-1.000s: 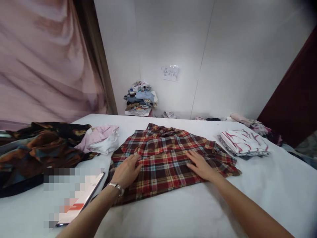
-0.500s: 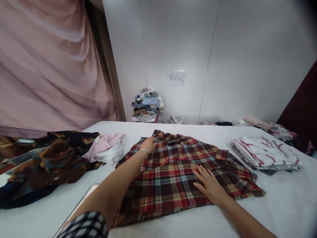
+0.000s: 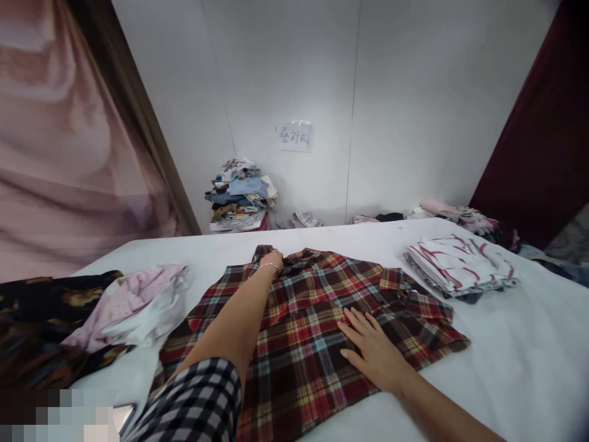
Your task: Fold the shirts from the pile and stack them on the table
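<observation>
A red, brown and yellow plaid shirt (image 3: 308, 344) lies spread on the white table, its collar toward the far side. At the collar my left hand (image 3: 272, 260) is closed on the cloth, its fingertips partly hidden. The left forearm crosses over the left part of the shirt. My right hand (image 3: 375, 351) rests flat on the body of the shirt with its fingers spread. One sleeve extends to the right.
Folded clothes (image 3: 460, 264) are stacked at the right of the white table (image 3: 519, 350). Pink and white garments (image 3: 138, 304) and dark floral clothing (image 3: 41, 325) lie at the left. Beyond the far edge stands a tall clothes pile (image 3: 242, 196), near a paper sign (image 3: 296, 137).
The view has turned to the right. My left hand has shifted rightward along the shirt's collar. My right hand stays flat on the shirt in about the same place.
</observation>
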The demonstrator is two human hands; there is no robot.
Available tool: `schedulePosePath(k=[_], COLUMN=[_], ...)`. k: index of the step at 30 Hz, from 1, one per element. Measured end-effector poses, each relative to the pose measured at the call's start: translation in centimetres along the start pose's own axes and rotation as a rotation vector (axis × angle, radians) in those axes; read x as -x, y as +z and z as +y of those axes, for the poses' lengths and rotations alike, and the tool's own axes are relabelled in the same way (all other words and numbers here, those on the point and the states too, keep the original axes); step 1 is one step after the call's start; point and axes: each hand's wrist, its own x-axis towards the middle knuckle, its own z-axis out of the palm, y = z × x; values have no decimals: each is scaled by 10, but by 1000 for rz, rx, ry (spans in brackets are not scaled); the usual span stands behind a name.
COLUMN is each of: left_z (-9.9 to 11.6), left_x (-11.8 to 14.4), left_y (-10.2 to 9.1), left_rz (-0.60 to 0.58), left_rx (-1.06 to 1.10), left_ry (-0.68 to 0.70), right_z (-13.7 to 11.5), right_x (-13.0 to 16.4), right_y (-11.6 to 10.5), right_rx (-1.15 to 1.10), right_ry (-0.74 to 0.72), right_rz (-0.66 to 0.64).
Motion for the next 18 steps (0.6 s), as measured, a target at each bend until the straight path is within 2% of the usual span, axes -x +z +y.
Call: schedulePosePath(k=[3, 6, 9, 11, 12, 13, 15, 16, 18], left_z=[6, 25, 54, 74, 82, 88, 94, 92, 82], left_x=[-7, -14, -5, 21, 41, 65, 118, 144, 187], left_y=[-18, -54, -88, -94, -90, -81, -53, -38, -12], left_rz=[50, 188, 313, 334, 311, 270, 92, 31, -47], left_rx=[6, 17, 38, 41, 37, 23, -2, -2, 15], left_ry=[-51, -25, 112, 300, 438, 636, 1080, 1182, 1298], right_z=[0, 0, -1, 0, 0, 0, 0, 0, -1], right_x=[0, -1, -1, -2, -2, -2, -1, 0, 2], right_y=[0, 0, -1, -2, -1, -1, 0, 1, 2], right_rx=[-31, -34, -14, -5, -3, -1, 2, 0, -31], right_ry=[-11, -13, -9, -11, -13, -17, -36, -39, 13], right_rz=[6, 12, 10, 14, 21, 30, 53, 65, 68])
